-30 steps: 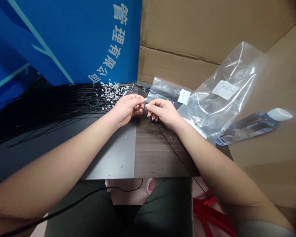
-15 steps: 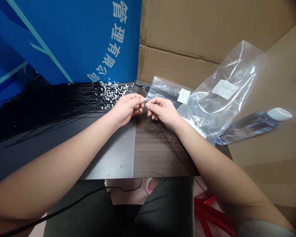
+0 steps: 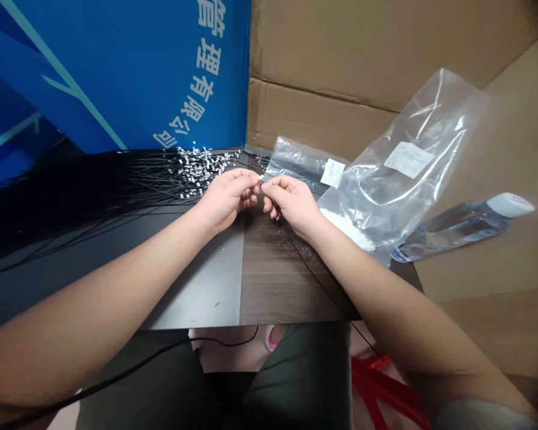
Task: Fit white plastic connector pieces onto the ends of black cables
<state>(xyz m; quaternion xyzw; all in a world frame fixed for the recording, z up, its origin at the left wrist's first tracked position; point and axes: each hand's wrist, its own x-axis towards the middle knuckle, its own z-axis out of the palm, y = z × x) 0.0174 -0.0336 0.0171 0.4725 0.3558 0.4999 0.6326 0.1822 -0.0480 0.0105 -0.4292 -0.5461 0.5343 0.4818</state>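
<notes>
Over the middle of the table, my left hand (image 3: 233,194) pinches a tiny white connector (image 3: 260,177) between thumb and forefinger. Close beside it, my right hand (image 3: 291,203) is closed on a thin black wire (image 3: 316,278), which runs from under the fingers down past the table's front edge. The fingertips of both hands almost meet at the connector. Whether the wire's tip sits inside the connector is too small to tell. A large bundle of black wires (image 3: 72,185) lies to the left, with many white connectors (image 3: 201,164) at its near-hand ends.
Behind my right hand lie a flat plastic bag (image 3: 296,164) of dark contents and a big clear bag (image 3: 385,197) with small white pieces (image 3: 347,230). A water bottle (image 3: 457,230) lies at the right. A blue panel (image 3: 138,71) and cardboard (image 3: 332,54) stand behind the table (image 3: 278,292).
Both hands keep their pinch, close together. The right hand has shifted slightly left, and more of the white connector shows between the fingertips. The whole view has drifted a little.
</notes>
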